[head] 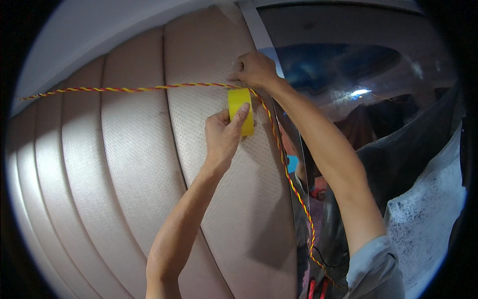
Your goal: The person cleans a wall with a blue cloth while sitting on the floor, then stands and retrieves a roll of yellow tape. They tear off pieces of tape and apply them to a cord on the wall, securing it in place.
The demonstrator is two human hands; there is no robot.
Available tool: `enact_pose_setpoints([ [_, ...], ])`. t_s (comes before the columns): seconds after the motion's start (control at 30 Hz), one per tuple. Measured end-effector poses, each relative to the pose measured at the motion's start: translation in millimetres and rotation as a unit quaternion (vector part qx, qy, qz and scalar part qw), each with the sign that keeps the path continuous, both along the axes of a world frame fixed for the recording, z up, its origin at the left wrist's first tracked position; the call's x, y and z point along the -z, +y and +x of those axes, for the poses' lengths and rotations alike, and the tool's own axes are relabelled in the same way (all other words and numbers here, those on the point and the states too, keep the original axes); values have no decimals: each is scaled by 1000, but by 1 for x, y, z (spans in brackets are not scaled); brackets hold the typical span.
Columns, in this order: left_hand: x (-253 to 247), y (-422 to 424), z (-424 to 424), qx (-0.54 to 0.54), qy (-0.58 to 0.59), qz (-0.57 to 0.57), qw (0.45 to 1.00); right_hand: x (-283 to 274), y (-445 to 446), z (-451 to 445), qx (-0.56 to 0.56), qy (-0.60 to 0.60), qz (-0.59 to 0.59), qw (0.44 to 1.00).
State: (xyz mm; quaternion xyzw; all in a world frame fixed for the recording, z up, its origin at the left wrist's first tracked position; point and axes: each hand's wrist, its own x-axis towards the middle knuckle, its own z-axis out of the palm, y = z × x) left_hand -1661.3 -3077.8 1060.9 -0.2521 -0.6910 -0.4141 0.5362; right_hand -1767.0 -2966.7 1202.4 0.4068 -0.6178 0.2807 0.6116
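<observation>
My left hand [224,134] grips a roll of yellow adhesive tape [239,98], thumb across its outer face. The roll is close to a padded, perforated wall panel [224,187], its top edge right under a twisted red and yellow wire [145,89]. From the far left this wire runs across the panel, bends near the roll and hangs down on the right. Just above the wire, my right hand [257,71] is at the panel's right border with its fingers bent. Whether those fingers hold something small is too hidden to tell.
A metal trim strip [257,28] borders the panel, beside a dark glossy surface [336,67] with reflections. Dark sheeting [396,153] and a whitish, speckled sheet [422,209] hang at right. Red handles [317,288] show at the bottom, near the wire's lower end.
</observation>
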Motion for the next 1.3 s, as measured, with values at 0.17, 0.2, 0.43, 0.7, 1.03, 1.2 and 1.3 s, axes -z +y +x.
enact_pose_setpoints([
  [0.17,-1,2,6,22,6,5,1000,-3,5,8,70,-22,-18,997],
  [0.2,0,3,3,10,29,14,999,-1,3,8,67,-23,-29,997],
  [0.43,22,13,9,-38,-6,55,998,-2,-3,1,64,-26,-52,996],
  [0.7,36,21,34,-5,-114,68,991,5,-8,-6,76,35,-67,994],
  [1.03,65,12,36,8,-137,50,989,12,-11,-6,90,36,-79,992],
  [1.2,36,2,60,-116,-146,69,980,21,-16,-6,96,59,-102,988],
  [1.3,28,4,57,-128,-150,81,977,28,-11,3,100,64,-95,988],
])
